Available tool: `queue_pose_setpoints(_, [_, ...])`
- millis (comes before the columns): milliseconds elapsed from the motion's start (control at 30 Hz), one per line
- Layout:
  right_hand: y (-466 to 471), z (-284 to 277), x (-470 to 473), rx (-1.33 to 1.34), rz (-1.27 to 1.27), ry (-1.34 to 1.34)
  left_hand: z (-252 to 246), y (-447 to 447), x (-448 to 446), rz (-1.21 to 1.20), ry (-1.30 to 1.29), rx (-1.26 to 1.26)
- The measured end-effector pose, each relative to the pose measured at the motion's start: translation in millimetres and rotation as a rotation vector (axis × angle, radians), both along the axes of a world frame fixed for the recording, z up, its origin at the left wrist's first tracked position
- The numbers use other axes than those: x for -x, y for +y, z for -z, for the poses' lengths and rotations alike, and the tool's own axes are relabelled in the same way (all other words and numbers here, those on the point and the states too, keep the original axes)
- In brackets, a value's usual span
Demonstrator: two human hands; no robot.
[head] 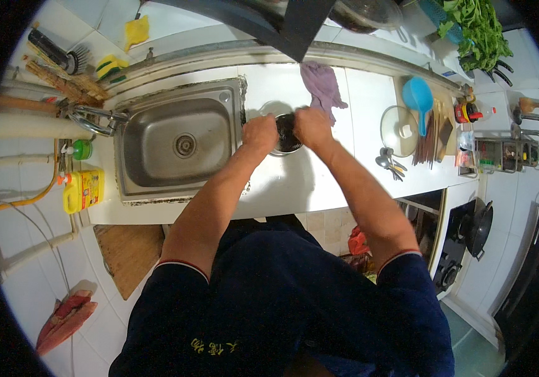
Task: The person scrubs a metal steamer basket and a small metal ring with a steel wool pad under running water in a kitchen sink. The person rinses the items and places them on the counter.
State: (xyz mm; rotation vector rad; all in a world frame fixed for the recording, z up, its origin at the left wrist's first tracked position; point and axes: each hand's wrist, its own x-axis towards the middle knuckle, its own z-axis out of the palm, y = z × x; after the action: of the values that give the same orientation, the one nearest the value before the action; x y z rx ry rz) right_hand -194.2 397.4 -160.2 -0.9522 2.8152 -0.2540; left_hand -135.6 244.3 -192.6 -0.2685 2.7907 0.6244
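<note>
A round vessel with dark contents and a pale rim stands on the white counter, right of the sink. My left hand is at its left side and my right hand at its right side, both with curled fingers. The fingertips are hidden, so the exact grip cannot be seen. Just beyond my right hand lies a crumpled purple cloth. A clear round lid or plate shows partly behind the vessel.
The steel sink and its faucet are on the left. To the right lie a glass lid, a blue ladle, spoons and chopsticks. A dark range hood edge hangs above the counter's back.
</note>
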Motion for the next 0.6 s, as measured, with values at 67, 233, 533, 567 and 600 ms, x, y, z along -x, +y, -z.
queue_pose_setpoints(67, [-18,-11,23,-0.115,-0.32,0.022,-4,1,1,0.008,-0.029,0.003])
queue_pose_setpoints(233, [-37,-6,34,-0.112,-0.494,0.115,2,3,3,-0.098,-0.085,0.0])
queue_pose_setpoints(533, [16,31,-65,0.361,0.745,-0.256,5,12,-8,-0.344,-0.026,-0.148])
queue_pose_setpoints(567, [7,32,-76,0.39,0.869,-0.239,4,13,-9,-0.346,-0.029,-0.145])
queue_pose_setpoints(600, [0,33,-81,0.422,0.956,-0.252,5,12,-9,-0.324,-0.025,-0.138])
